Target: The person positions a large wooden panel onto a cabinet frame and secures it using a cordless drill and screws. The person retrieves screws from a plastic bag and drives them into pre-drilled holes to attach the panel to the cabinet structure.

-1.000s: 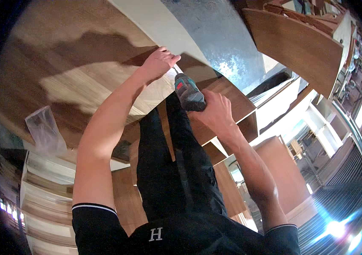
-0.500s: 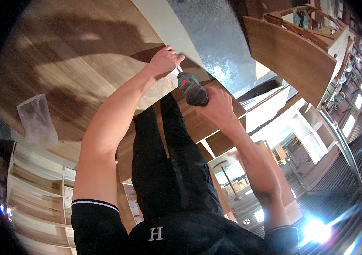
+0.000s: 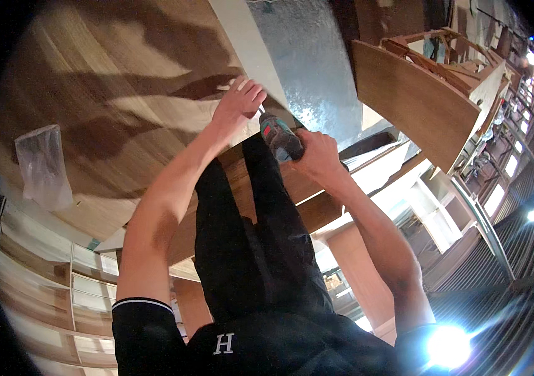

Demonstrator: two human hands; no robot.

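My right hand (image 3: 318, 153) grips a dark cordless drill (image 3: 281, 139) with teal and red parts, tilted up and to the left. Its thin bit (image 3: 261, 109) reaches the underside of my left hand (image 3: 240, 103). The fingers of that hand are bent close around the bit's tip, near the edge of a large wood-grain panel (image 3: 110, 100). What they hold, if anything, is hidden. A pale strip (image 3: 245, 37) runs along the panel's far side.
A crumpled clear plastic bag (image 3: 44, 166) lies on the panel at left. Shelving (image 3: 35, 263) stands at lower left. A wooden furniture piece (image 3: 414, 103) with a curved-looking front is at far right. Grey surface (image 3: 311, 62) lies beyond the strip, with white cabinet parts (image 3: 430, 213) at right.
The view has shifted slightly. Both hands keep nearly the same places around the drill; my left fingers sit a little differently near the bit, and the drill stays in my right hand.
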